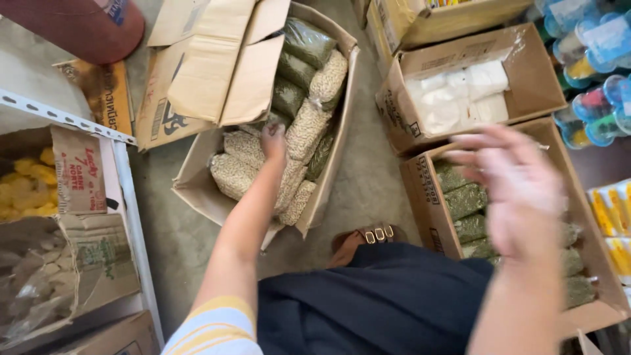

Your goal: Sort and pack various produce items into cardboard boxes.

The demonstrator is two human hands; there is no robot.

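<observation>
My left hand reaches down into an open cardboard box on the floor and rests on clear bags of pale beans; I cannot tell if it grips one. Bags of green beans lie at the far end of that box. My right hand hovers blurred, fingers spread and holding nothing, above a second cardboard box packed with bags of green beans.
A box of white bags stands behind the right box. Plastic bottles with coloured contents line the right edge. A white metal shelf on the left carries boxes of yellow snacks. My sandalled foot stands between the boxes.
</observation>
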